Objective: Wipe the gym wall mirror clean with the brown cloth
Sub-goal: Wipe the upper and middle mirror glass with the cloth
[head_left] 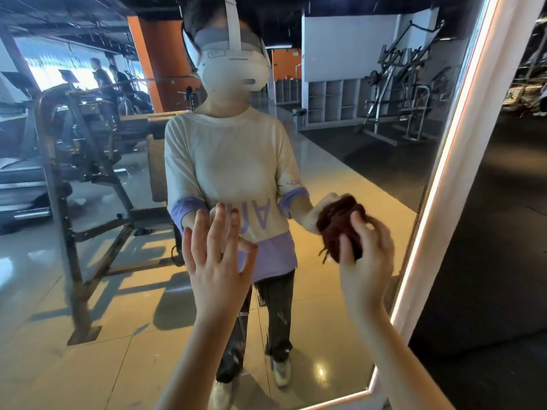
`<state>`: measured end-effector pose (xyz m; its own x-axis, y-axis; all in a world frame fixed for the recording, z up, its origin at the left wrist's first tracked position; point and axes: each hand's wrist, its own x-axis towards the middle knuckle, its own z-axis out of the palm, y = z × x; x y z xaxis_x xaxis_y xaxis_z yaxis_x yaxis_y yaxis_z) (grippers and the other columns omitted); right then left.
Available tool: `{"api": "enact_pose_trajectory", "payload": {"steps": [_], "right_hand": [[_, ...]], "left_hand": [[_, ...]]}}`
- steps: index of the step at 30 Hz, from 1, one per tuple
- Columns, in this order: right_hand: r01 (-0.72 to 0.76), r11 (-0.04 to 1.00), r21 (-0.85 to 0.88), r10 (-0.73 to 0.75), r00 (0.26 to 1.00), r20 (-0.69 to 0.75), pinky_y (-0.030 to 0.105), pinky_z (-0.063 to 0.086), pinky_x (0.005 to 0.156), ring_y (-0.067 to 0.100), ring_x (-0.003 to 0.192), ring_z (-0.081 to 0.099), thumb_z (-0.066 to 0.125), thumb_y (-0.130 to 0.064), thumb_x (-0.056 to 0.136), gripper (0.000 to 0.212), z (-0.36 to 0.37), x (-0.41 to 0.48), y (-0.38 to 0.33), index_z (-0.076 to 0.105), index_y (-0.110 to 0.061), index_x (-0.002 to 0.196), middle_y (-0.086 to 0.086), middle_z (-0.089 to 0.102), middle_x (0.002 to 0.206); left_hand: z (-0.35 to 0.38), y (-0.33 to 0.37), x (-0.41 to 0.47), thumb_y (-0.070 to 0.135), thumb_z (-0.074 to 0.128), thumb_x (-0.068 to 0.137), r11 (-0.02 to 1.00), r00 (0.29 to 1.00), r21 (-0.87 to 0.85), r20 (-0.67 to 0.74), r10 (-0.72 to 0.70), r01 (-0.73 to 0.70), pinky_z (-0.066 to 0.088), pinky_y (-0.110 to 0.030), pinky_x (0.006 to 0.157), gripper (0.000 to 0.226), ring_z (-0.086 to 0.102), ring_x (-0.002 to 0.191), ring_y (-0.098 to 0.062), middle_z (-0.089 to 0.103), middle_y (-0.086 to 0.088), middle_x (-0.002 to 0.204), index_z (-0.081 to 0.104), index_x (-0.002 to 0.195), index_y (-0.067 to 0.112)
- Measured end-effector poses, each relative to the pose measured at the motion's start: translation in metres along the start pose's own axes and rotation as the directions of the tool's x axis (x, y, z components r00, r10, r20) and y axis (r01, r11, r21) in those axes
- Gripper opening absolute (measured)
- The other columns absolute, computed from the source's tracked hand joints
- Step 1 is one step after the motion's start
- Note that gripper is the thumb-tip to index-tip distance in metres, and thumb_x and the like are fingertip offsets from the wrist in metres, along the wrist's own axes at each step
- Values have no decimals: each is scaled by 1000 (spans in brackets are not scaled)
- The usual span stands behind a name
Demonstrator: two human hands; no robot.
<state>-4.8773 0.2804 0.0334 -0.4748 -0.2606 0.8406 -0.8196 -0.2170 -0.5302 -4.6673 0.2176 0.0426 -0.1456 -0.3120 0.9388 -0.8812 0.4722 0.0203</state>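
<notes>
1. Mirror (355, 128): bare glass lies open above both hands and far out to the left.
2. Left hand (217, 255): fingers spread, tips on the glass, occupying the lower centre.
3. Right hand (367, 261) gripping the brown cloth (340, 229): near the right edge, with a strip of glass free between the hands.
4. White frame (461, 161): bounds the glass at right and bottom.

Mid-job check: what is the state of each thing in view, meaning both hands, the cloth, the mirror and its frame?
Wall mirror: upright; any smears are too faint to judge.
Mirror frame: white, with its inner edge strip lit.
Brown cloth: bunched, against the glass near the frame.
Right hand: grips the cloth.
Left hand: open, fingers spread, fingertips at the glass.
</notes>
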Motion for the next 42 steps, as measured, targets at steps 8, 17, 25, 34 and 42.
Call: {"api": "enact_pose_trajectory", "payload": {"steps": [8, 17, 25, 34, 42], "right_hand": [[-169, 985, -19, 168, 984, -68, 47, 57, 86, 29, 117, 57, 67, -7, 90, 41, -2, -11, 10, 57, -6, 130, 17, 58, 129], [-86, 995, -59, 87, 996, 23, 45, 59, 82, 32, 110, 61, 66, -11, 90, 37, 8, -50, 13, 57, -7, 125, 19, 62, 121], [-64, 996, -66, 70, 994, 81, 40, 55, 87, 32, 113, 60, 64, -12, 90, 37, 11, -75, 17, 56, -8, 126, 19, 62, 122], [-258, 958, -123, 263, 965, 20, 49, 56, 88, 32, 119, 56, 70, 6, 82, 49, 27, -108, 2, 58, -3, 128, 17, 58, 129], [-443, 892, -88, 435, 895, -100, 50, 54, 93, 25, 127, 50, 61, -1, 90, 49, 53, -126, -24, 52, -9, 137, 9, 52, 139]], "left_hand": [[0, -15, -11, 27, 72, 89, 994, 994, -10, 10, 109, -109, 17, -51, 123, 70, 32, 144, -37, 36, -9, 154, 39, 149, 14], [-3, -27, -22, 18, 71, 90, 986, 986, -47, 26, 163, -162, 19, -49, 123, 61, 34, 142, -34, 45, -12, 148, 45, 144, 11], [-4, -50, -58, 18, 63, 95, 982, 978, -59, 99, 184, -179, 25, -55, 119, 62, 34, 143, -34, 42, -11, 151, 36, 151, 13], [1, -70, -61, 20, 60, 98, 957, 956, -96, 83, 282, -274, 13, -44, 125, 66, 27, 148, -28, 38, -6, 155, 29, 156, 16], [-5, -99, -70, 9, 65, 92, 918, 916, -149, 118, 384, -366, 19, -48, 122, 61, 28, 146, -30, 36, -10, 155, 41, 149, 9]]}}
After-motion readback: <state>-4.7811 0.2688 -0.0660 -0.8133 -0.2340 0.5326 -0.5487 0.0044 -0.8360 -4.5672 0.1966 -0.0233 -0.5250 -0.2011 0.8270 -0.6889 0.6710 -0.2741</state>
